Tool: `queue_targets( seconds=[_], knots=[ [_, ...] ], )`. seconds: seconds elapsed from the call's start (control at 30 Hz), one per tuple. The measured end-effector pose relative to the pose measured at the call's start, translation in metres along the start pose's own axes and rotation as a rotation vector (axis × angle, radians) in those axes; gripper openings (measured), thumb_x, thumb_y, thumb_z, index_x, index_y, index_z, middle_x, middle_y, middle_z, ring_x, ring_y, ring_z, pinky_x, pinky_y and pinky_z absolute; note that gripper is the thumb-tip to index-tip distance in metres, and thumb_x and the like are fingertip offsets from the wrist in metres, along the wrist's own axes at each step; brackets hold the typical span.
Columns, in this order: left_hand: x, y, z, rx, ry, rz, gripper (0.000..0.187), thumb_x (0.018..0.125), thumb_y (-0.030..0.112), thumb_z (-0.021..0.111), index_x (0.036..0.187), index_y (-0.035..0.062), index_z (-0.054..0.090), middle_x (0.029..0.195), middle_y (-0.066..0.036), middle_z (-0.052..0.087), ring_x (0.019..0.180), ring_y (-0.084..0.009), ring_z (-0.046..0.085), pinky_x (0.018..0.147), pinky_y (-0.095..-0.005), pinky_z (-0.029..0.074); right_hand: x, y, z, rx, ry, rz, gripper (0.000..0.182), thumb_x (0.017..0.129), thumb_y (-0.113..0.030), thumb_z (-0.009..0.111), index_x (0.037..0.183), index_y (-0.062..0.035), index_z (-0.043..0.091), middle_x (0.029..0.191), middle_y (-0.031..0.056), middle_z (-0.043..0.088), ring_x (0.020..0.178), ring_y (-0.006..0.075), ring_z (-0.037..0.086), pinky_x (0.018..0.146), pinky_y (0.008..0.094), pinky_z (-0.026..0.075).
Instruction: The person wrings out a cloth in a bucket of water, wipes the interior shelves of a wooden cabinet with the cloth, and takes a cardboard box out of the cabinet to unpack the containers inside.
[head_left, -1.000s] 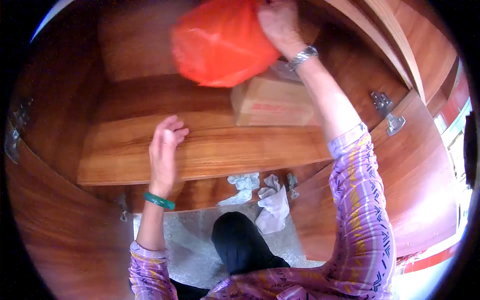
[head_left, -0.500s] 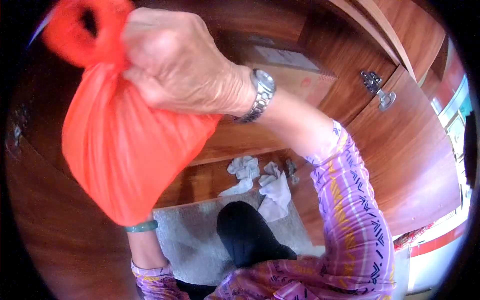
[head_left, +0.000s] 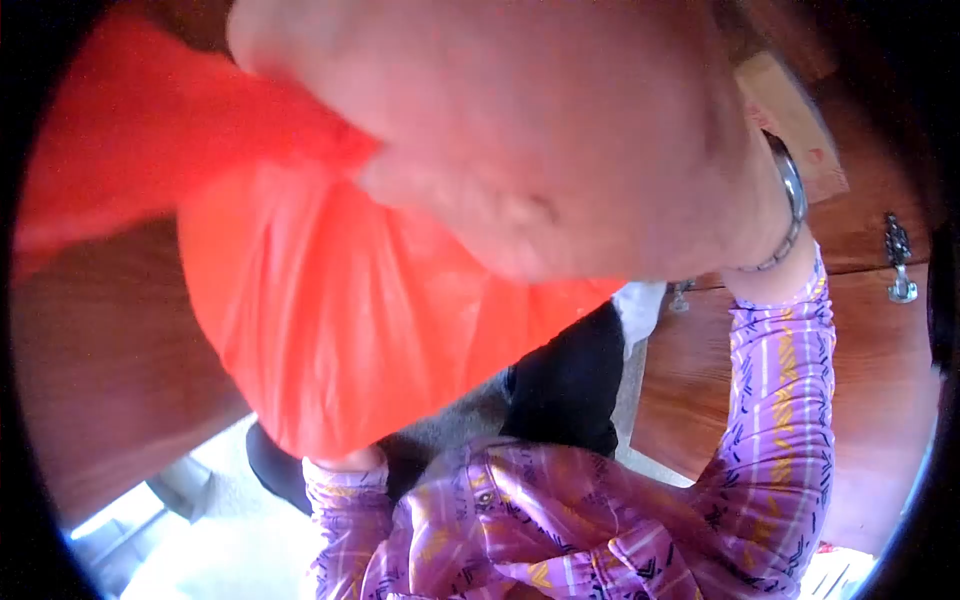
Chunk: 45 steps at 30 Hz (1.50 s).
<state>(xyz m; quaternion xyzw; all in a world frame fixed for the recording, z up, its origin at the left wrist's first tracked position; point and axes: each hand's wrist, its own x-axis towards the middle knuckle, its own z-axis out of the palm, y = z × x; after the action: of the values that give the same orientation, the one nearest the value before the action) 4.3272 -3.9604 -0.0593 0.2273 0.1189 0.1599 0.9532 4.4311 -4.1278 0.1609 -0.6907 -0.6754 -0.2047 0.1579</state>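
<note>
A full red plastic bag (head_left: pixel 300 320) hangs close in front of me, its twisted neck and loose top spreading to the upper left. My right hand (head_left: pixel 540 130), large and blurred near the camera, is closed around the neck of the bag. A metal watch (head_left: pixel 790 195) circles that wrist. Behind the lower end of the bag is my left hand; only a strip of its wrist (head_left: pixel 350 461) shows above the patterned sleeve, and the fingers are hidden.
A wooden cabinet door (head_left: pixel 780 370) with a metal hinge (head_left: pixel 900 270) stands at the right. A cardboard box (head_left: pixel 795 125) is at the upper right. Crumpled white material (head_left: pixel 640 305) lies partly hidden beside my dark-clothed leg (head_left: pixel 570 385). Brown wood panelling (head_left: pixel 110 350) fills the left.
The bag and my right hand have come nearer the camera. My view has swung away from the cabinet, showing bright floor at lower left; the bag now covers my left hand's bracelet.
</note>
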Motion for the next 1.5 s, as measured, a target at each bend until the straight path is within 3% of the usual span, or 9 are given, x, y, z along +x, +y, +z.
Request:
queue_targets(
  seconds=[0.3,0.37,0.63,0.83,0.93,1.07,1.3,1.33,1.5],
  knots=[
    [-0.034,-0.022,-0.059,-0.023,0.116,-0.113,0.073,0.082,0.057,0.04,0.138,0.0131,0.022,0.142,-0.013,0.022,0.129,-0.0349,0.023,0.098,-0.0644,0.019,0.003,-0.02,0.063,0.162,-0.183,0.059,0.02,0.064,-0.007,0.057,0.081,-0.0029,0.05,0.064,0.0117,0.051,0.064,0.0294,0.055,0.053,0.0393,0.042],
    [-0.036,-0.025,-0.065,-0.029,0.097,-0.131,0.073,0.082,0.057,0.04,0.138,0.0129,0.022,0.142,-0.013,0.023,0.13,-0.0344,0.023,0.099,-0.0638,0.019,-0.008,-0.016,0.094,0.244,-0.209,0.081,0.008,0.07,-0.008,0.051,0.07,-0.0007,0.048,0.055,0.0187,0.053,0.054,0.0346,0.058,0.044,0.0441,0.041],
    [-0.027,-0.04,-0.057,-0.116,0.022,-0.219,0.072,0.083,0.056,0.039,0.137,0.012,0.024,0.142,-0.012,0.024,0.13,-0.0324,0.023,0.101,-0.0613,0.02,-0.029,0.019,0.126,0.277,-0.465,0.335,0.018,0.076,-0.015,0.053,0.081,0.0017,0.05,0.069,0.0206,0.056,0.068,0.0375,0.056,0.058,0.0461,0.042],
    [-0.003,-0.057,-0.047,-0.623,-0.111,-0.373,0.071,0.084,0.06,0.035,0.135,0.011,0.03,0.141,-0.009,0.028,0.13,-0.0289,0.024,0.106,-0.0489,0.017,-0.034,0.036,0.162,0.299,-0.273,0.627,0.024,0.076,-0.022,0.054,0.07,0.0014,0.052,0.066,0.0231,0.056,0.067,0.0412,0.056,0.058,0.0471,0.045],
    [0.007,-0.077,-0.038,-0.479,0.014,-0.408,0.072,0.084,0.061,0.033,0.135,0.0111,0.028,0.141,-0.01,0.028,0.128,-0.0307,0.028,0.103,-0.052,0.021,-0.036,0.038,0.174,0.342,-0.133,0.816,0.017,0.079,-0.015,0.057,0.074,0.0015,0.055,0.057,0.0198,0.051,0.05,0.0269,0.051,0.052,0.0372,0.042],
    [0.002,-0.082,-0.026,-0.512,0.027,-0.575,0.064,0.087,0.054,0.036,0.133,0.0102,0.031,0.135,-0.012,0.037,0.12,-0.0336,0.039,0.096,-0.0527,0.034,-0.05,0.064,0.197,0.372,-0.05,1.01,0.016,0.079,-0.011,0.057,0.086,0.0027,0.06,0.066,0.0159,0.06,0.06,0.0116,0.052,0.058,0.0283,0.044],
    [0.008,-0.089,-0.053,-0.36,0.251,-0.563,0.052,0.089,0.048,0.038,0.125,0.0094,0.042,0.123,-0.016,0.048,0.108,-0.0308,0.05,0.091,-0.0419,0.041,-0.053,0.101,0.233,0.35,0.008,1.364,0.013,0.079,-0.01,0.056,0.08,0.002,0.06,0.066,0.0036,0.058,0.064,0.0104,0.05,0.059,0.0298,0.044],
    [0.008,-0.088,-0.056,-0.36,0.252,-0.562,0.052,0.089,0.048,0.038,0.125,0.0094,0.042,0.123,-0.016,0.048,0.108,-0.0308,0.05,0.091,-0.0419,0.041,-0.057,0.109,0.249,0.436,0.154,1.33,0.024,0.072,-0.016,0.059,0.066,0.0059,0.055,0.061,0.0187,0.056,0.06,0.0254,0.058,0.058,0.0366,0.046],
    [0.002,-0.083,-0.059,-0.353,0.312,-0.548,0.044,0.092,0.042,0.035,0.117,0.0079,0.047,0.113,-0.015,0.055,0.105,-0.0305,0.052,0.089,-0.0416,0.042,-0.042,0.138,0.267,0.323,0.084,1.316,0.025,0.07,-0.018,0.056,0.066,0.0063,0.054,0.069,0.023,0.059,0.062,0.0306,0.059,0.059,0.0425,0.046]
  ],
)
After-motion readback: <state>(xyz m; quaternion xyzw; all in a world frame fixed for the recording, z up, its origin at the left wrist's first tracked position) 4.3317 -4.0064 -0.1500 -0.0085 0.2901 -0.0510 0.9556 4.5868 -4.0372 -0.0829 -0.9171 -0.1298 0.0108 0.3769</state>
